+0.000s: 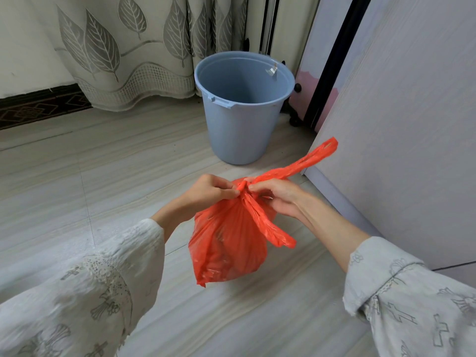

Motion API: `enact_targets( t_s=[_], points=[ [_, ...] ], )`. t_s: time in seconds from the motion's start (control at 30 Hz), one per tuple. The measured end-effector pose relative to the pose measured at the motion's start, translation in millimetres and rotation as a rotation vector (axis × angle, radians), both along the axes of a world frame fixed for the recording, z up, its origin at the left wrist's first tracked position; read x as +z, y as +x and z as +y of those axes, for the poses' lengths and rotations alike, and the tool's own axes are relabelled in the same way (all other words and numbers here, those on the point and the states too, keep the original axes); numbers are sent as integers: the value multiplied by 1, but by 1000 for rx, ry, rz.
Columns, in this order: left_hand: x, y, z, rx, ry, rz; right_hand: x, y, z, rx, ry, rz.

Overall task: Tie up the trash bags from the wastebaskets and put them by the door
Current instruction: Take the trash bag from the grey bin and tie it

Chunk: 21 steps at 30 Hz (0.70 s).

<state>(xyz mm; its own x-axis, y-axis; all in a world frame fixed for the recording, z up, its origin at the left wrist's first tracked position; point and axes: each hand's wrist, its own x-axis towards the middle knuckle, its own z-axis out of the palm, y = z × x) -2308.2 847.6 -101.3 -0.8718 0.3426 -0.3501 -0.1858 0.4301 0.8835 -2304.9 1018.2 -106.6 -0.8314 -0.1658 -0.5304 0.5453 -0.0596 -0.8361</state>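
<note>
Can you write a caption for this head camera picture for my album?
Both hands, left hand and right hand, knot a red trash bag before an empty blue wastebasket.

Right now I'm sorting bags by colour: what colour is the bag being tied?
Orange-red, seen in the head view: the trash bag.
</note>
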Motion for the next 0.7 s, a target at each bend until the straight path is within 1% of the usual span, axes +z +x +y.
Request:
enact_targets(
  t_s=[0.07, 0.13, 0.27, 0.43, 0.63, 0.67, 0.7],
  points=[
    [-4, 0, -2, 69, 74, -33, -2, 1, -2, -23, -9, 68],
    [-10, -1, -5, 115, 95, -45, -2, 4, -6, -21, 8, 129],
    [-13, 4, -6, 96, 73, -97, -9, 9, -11, 50, 111, 203],
    [-17, 5, 1, 55, 74, -25, -9, 9, -9, 0, 244, 294],
    [-26, 6, 0, 15, 59, -55, -12, 9, -6, 54, 322, 315],
    [-27, 5, 0, 15, 39, -20, -11, 10, -5, 57, 325, 321],
    [-28, 4, 1, 5, -19, 56, -12, 8, -4, 60, 333, 331]
  ],
)
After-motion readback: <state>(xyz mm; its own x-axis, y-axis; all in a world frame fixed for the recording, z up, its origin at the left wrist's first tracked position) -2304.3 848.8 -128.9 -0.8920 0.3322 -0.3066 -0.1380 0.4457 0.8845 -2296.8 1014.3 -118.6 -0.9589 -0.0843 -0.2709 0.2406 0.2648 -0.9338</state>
